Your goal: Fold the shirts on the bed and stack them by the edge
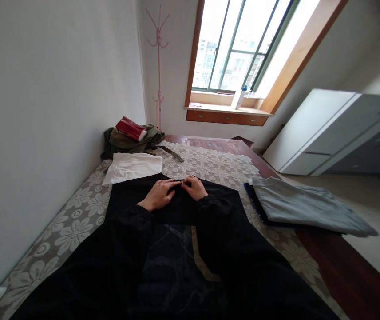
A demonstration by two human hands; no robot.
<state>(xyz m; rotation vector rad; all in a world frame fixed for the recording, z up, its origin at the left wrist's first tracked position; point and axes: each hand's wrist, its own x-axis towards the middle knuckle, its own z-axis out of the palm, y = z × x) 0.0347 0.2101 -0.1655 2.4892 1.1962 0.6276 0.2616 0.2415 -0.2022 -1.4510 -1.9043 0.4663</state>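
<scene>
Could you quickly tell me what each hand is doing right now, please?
Left hand: lying on the black garment, fingers pinching its top edge.
Right hand: pinching the same edge.

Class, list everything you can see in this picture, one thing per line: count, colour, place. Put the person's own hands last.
black garment: one, black, on the table centre, under both hands
white garment: one, white, folded, beyond the black garment toward the wall
grey garment: one, grey, folded, at the table's right edge on something dark
green clothing pile: one, olive green, far left corner of the table
red packet: one, red, on top of the pile
tablecloth: one, pale floral lace, covering the table
coat stand: one, pink, in the room corner
bottle: one, white, on the window sill
cabinet: one, white, at right
left hand: on the black garment
right hand: on the black garment, fingertips beside the left's
</scene>
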